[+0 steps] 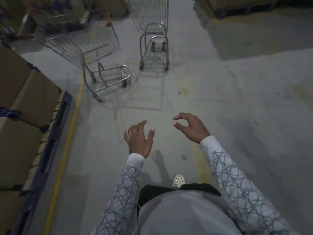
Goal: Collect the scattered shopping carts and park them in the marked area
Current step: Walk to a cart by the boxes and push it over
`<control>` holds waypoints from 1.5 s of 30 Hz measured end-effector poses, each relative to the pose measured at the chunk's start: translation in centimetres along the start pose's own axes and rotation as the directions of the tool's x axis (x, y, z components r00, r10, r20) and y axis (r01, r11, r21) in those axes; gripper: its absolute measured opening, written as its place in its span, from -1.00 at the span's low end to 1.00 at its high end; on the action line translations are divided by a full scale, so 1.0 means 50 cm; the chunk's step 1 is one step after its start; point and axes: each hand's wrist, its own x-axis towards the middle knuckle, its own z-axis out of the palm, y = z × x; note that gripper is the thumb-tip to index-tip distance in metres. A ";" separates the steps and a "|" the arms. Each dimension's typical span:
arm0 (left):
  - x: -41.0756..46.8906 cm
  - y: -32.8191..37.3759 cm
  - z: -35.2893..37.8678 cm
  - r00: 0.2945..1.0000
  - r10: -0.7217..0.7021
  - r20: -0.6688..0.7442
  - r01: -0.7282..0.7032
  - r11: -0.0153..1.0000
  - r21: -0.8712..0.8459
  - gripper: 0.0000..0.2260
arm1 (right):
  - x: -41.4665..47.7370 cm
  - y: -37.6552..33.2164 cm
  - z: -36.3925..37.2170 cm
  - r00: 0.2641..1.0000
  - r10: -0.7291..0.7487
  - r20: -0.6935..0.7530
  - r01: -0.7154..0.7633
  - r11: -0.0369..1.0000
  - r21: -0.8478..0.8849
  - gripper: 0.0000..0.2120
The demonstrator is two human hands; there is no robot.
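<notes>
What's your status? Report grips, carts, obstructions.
Left grip and right grip open, empty. Left cart angled by yellow line, right cart straight, both untouched ahead. Boxed pallet left, off path.

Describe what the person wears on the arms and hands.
Both the left sleeve and right sleeve are long and pale grey, printed with dark overlapping loops. They end in plain pale cuffs at the wrists. The left hand and right hand are bare: no gloves, and no ring or watch shows.
</notes>
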 end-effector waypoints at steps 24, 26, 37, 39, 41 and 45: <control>1.235 0.158 0.076 0.983 0.168 0.068 -0.165 0.985 -0.047 -0.53 | 1.101 -0.125 -0.157 0.996 0.089 -0.014 -0.089 0.995 -0.044 -0.76; 1.309 0.175 0.096 0.974 0.197 0.107 -0.195 0.980 -0.032 -0.54 | 1.182 -0.120 -0.175 0.993 0.116 -0.011 -0.116 0.992 -0.049 -0.76; 1.817 0.246 0.165 0.968 0.195 0.158 -0.196 0.981 -0.013 -0.31 | 1.732 -0.113 -0.315 0.998 0.052 0.042 -0.051 0.998 -0.032 -0.72; 1.923 0.274 0.151 0.970 0.213 0.121 -0.214 0.977 -0.002 -0.33 | 1.837 -0.137 -0.358 0.999 0.036 -0.013 -0.036 0.999 -0.026 -0.72; 2.027 0.294 0.135 0.967 0.238 0.088 -0.241 0.970 0.032 -0.32 | 1.933 -0.163 -0.389 0.997 0.007 -0.076 -0.009 1.000 -0.030 -0.71; 2.227 0.307 0.104 0.956 0.283 0.077 -0.289 0.954 0.079 -0.28 | 2.103 -0.188 -0.390 0.994 -0.040 -0.100 0.032 0.997 -0.076 -0.70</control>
